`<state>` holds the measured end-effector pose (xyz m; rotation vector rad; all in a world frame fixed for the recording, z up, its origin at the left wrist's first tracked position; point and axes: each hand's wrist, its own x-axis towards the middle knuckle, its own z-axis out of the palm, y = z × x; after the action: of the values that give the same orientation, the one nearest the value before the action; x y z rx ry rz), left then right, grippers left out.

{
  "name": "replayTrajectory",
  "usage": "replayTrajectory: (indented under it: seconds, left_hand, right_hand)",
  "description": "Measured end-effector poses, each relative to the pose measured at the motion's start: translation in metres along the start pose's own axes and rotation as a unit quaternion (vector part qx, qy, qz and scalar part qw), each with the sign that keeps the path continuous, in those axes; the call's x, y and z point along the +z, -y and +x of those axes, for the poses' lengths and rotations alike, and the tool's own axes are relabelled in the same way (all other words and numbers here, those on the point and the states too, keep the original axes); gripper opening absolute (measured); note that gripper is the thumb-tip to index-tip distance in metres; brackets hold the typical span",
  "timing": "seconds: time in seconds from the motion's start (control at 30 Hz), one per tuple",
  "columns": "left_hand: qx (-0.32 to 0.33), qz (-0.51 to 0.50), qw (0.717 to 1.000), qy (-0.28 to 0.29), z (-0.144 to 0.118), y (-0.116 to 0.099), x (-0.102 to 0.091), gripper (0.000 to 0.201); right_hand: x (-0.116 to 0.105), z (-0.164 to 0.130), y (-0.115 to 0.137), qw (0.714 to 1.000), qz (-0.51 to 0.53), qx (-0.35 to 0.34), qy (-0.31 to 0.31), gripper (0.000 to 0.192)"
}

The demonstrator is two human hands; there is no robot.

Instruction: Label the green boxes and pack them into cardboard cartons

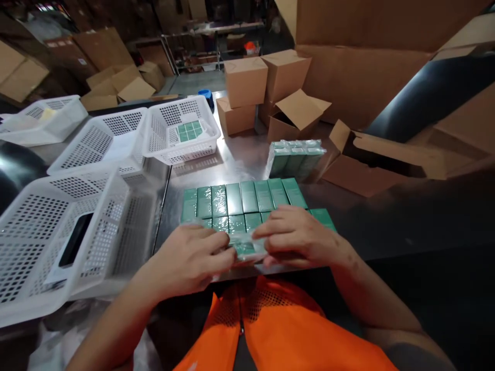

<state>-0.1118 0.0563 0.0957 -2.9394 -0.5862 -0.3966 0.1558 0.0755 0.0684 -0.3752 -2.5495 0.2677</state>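
A small green box (244, 248) in clear wrap sits at the lower centre, at the near edge of the steel table (232, 159); the left hand (193, 257) and right hand (299, 234) both pinch it with curled fingers; flat rows of green boxes (243, 198) lie just beyond; a wrapped bundle (296, 157) stands farther back; white perforated baskets (96, 206) fill the left.

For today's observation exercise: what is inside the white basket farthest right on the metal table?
The white basket holds a small group of green boxes lying flat on its floor. The near perforated wall partly screens the bottom, so whatever else may lie there cannot be seen.
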Motion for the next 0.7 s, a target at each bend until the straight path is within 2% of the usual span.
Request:
replayTrajectory:
  seconds: [0.1, 0.23, 0.3, 0.47, 0.7]
  left_hand:
    - [-0.007, 0.063, 0.998, -0.022, -0.004, 0.002, -0.001, 0.011]
    - [-0.019, 0.075, 0.997, -0.03, -0.004, 0.008, 0.004, 0.018]
    - [-0.026, 0.076, 0.997, -0.022, -0.002, 0.009, 0.007, 0.02]
    - [-0.025, 0.079, 0.997, -0.007, 0.003, 0.008, 0.006, 0.024]
    - [-0.053, 0.084, 0.994, 0.038, -0.001, 0.008, 0.006, 0.033]
  right_hand:
    - [-0.004, -0.002, 0.001, 0.997, 0.077, -0.021, 0.008, 0.022]
    - [-0.004, -0.003, 0.0, 0.994, 0.105, -0.023, -0.009, 0.01]
    - [-0.004, -0.004, 0.0, 0.993, 0.112, -0.018, 0.002, 0.011]
    - [-0.007, -0.008, 0.0, 0.999, 0.043, 0.029, 0.009, 0.027]
    - [-0.003, -0.014, -0.004, 0.996, -0.011, 0.079, 0.033, 0.021]
